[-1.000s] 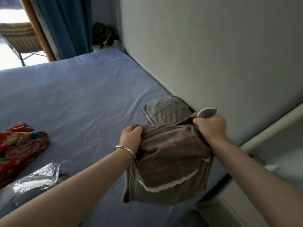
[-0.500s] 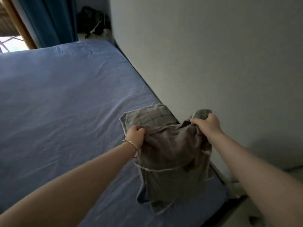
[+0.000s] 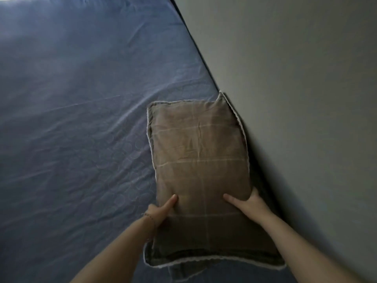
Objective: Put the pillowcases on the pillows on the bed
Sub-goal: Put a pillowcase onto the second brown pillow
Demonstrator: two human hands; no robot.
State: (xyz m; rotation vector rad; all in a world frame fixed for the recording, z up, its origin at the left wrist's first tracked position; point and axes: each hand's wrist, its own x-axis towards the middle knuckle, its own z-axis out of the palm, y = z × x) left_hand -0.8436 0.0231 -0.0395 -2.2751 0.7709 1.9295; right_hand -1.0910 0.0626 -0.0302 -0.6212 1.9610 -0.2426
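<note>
The pillow [image 3: 202, 170], held bunched above the bed [image 3: 81, 139] a second ago, now lies flat in its brown checked pillowcase [image 3: 193, 127] on the blue sheet, against the grey wall [image 3: 306, 99]. The left hand [image 3: 161, 211] and right hand [image 3: 250, 203] grasp its near sides, so this pillow looks done.

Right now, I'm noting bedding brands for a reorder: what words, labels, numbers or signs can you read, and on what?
None: no word, label, brand, number or sign is readable anywhere in view.
pillow, in its brown case: only pale checked lines and a white edging, no tag showing.
blue sheet: faint circle pattern, no text.
wall: no writing.
</note>
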